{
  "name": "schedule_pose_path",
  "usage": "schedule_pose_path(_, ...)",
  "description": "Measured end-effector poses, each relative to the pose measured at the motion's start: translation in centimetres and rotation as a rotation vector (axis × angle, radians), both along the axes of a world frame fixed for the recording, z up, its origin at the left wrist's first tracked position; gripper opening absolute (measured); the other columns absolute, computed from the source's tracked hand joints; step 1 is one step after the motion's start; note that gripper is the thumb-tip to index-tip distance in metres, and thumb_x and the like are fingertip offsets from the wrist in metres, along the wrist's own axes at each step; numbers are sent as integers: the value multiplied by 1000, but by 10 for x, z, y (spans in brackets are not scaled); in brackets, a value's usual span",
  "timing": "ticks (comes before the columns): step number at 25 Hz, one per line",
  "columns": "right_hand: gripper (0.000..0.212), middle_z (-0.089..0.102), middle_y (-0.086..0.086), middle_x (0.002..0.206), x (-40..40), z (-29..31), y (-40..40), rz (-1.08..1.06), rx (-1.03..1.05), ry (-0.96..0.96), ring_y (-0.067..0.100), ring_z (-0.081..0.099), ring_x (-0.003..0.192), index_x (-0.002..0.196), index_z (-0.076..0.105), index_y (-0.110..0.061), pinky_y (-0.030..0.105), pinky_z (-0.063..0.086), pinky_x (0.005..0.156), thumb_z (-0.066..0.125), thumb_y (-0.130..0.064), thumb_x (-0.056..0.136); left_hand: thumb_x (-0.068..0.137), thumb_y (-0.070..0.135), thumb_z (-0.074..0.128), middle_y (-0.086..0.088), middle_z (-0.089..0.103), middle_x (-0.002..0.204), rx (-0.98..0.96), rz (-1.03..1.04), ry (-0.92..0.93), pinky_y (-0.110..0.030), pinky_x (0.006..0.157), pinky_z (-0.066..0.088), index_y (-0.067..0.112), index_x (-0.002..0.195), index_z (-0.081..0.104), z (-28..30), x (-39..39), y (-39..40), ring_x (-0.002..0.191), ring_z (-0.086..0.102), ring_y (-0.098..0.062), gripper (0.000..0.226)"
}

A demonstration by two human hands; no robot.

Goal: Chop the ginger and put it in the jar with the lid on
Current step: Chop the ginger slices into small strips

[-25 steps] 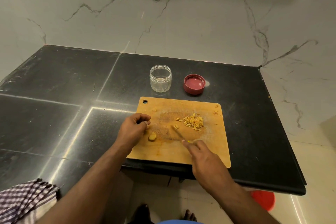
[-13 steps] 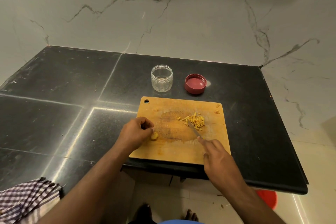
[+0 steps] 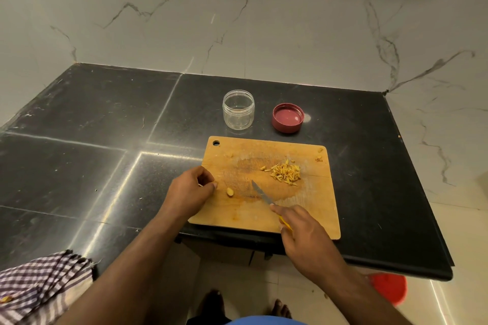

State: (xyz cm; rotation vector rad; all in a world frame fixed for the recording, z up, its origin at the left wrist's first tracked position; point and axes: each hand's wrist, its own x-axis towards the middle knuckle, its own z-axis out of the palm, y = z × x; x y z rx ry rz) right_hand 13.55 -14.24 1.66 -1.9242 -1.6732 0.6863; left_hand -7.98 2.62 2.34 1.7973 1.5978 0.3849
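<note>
So there's a wooden board (image 3: 266,208) sitting at the front edge of a black counter (image 3: 105,124), and both hands are over it. The right hand (image 3: 303,229) is wrapped around the yellow handle of a small knife (image 3: 261,194), index finger stretched along the top, blade pointing up and left toward the middle of the board with the tip down near the wood. The left hand (image 3: 190,190) is at the board's left edge with its fingers curled in, and it looks like there's a tiny sliver pinched at the fingertips, but honestly it's too small to say for sure. Just to the right of that hand, not touching it, lies one uncut ginger chunk (image 3: 230,191). The chopped ginger (image 3: 286,173) is in a loose pile on the right half of the board, with a few stray bits near the top right corner and one by the top left. Behind the board the clear jar (image 3: 238,113) stands upright, open, nothing in it, and the red lid (image 3: 287,118) lies beside it to the right, inside facing up, a little apart from the jar. A checked cloth (image 3: 39,287) hangs at the lower left, and something red (image 3: 389,287) is on the floor under the counter's right end.
</note>
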Motion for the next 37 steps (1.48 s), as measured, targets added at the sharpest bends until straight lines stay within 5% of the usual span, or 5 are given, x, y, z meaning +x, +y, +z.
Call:
schedule_pose_path(5,49,47,-11,117,-24,-1,7,128,-39,-16,11,54,96,145,43,-31,32,50,81,46,-15,98,91,21,72,-1,69,85,-133,183,-326,-44,78,55,23,99,72,-2,-3,8,79,63,-17,8)
schedule_pose_path(11,44,52,-15,115,-24,6,12,53,-33,180,-2,51,103,139,50,-34,8,39,81,53,-17,98,88,7,71,-6,71,97,-191,229,-447,-41,87,57,22,99,73,2,-1,9,93,67,-23,19)
schedule_pose_path(21,43,55,-21,130,9,14,-5,-274,-79,363,-8,50,112,138,52,-35,8,38,86,56,-22,97,90,28,72,13,67,97,-47,-137,-98,-20,67,42,27,106,70,3,64,1,93,60,-8,16)
schedule_pose_path(27,42,56,-31,113,14,17,-9,-310,-105,375,-8,57,97,136,53,-38,10,45,77,56,-23,97,95,38,63,4,67,88,124,-99,70,-29,60,45,20,90,64,15,50,27,79,60,-15,19)
schedule_pose_path(37,41,58,-18,127,10,16,-6,-281,-139,372,-10,53,104,136,53,-38,14,44,85,53,-22,98,95,10,61,2,52,142,151,-289,252,-33,94,53,29,137,56,20,45,46,123,55,-20,47)
